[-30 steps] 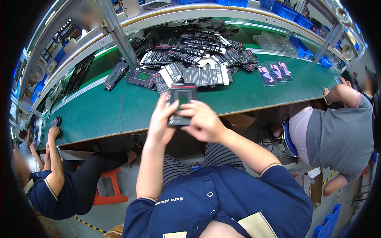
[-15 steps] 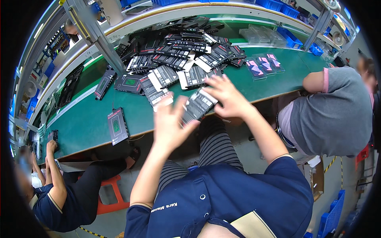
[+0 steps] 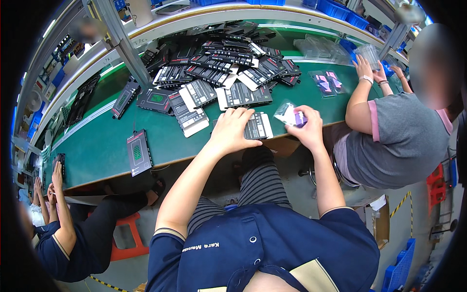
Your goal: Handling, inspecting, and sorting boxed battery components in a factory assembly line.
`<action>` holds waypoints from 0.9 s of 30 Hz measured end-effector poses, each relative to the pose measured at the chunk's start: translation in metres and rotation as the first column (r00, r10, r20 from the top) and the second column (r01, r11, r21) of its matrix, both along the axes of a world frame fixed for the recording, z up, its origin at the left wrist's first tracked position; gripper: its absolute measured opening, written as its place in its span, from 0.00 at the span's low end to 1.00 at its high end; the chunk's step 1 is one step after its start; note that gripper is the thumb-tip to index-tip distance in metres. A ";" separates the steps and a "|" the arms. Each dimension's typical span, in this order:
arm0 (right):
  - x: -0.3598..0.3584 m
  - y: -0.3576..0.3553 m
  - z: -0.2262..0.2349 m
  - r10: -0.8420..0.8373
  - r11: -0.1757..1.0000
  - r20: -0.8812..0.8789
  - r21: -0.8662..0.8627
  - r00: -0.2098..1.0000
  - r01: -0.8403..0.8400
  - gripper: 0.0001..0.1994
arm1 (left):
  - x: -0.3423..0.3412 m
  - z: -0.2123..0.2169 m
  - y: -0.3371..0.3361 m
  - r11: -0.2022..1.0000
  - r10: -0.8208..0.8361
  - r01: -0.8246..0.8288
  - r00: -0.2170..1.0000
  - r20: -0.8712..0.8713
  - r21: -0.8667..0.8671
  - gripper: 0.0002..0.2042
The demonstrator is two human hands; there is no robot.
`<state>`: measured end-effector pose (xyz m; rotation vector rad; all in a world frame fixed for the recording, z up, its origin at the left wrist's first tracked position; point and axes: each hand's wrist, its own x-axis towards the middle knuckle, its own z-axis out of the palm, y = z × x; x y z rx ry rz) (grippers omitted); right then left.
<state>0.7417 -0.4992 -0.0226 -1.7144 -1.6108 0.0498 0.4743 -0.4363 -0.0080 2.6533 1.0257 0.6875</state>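
Two hands in use, one carton, one packet. Left hand (image 3: 232, 130): spread across a black-and-white carton (image 3: 257, 127) at the near edge of the green table (image 3: 99, 146), fingers on its far side, thumb along its near side; as much of the carton is covered by the hand, whether it is clasped or merely pressed cannot be told. Right hand (image 3: 309, 130): closed between thumb and fingers on a clear packet (image 3: 284, 116) with white and purple showing, held up to the right of the carton. Carton laid flat, its long axis running roughly left to right; its white end is turned toward the right hand, which is nearer to that end, while the other end is overlaid by the left hand. Beyond: a heap of cartons (image 3: 221, 73); two pink-and-purple packets (image 3: 322, 84), placed farther right; a single carton (image 3: 139, 153), set apart at left.
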 end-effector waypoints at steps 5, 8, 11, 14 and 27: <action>-0.020 -0.002 0.018 0.561 0.803 -0.009 -0.235 0.828 -0.547 0.26 | -0.005 0.007 -0.001 0.996 -0.012 0.005 0.997 -0.078 -0.094 0.42; -0.054 0.004 0.016 0.664 0.658 -0.468 -0.004 0.583 -0.753 0.31 | -0.002 0.011 -0.001 0.999 -0.002 0.000 0.999 -0.053 -0.044 0.42; -0.087 0.006 0.033 0.507 0.844 -0.730 0.312 0.459 -0.436 0.28 | 0.000 0.028 -0.013 0.945 0.284 -0.211 0.909 0.305 -0.252 0.44; -0.109 0.028 0.051 0.295 0.763 -0.946 0.317 -0.132 -0.563 0.17 | 0.011 0.018 -0.016 0.941 0.199 -0.335 0.679 0.706 0.058 0.42; -0.166 0.059 0.030 0.613 0.776 -0.779 0.563 0.131 -0.286 0.08 | -0.011 0.025 0.000 0.929 0.254 0.258 0.080 0.964 -0.266 0.11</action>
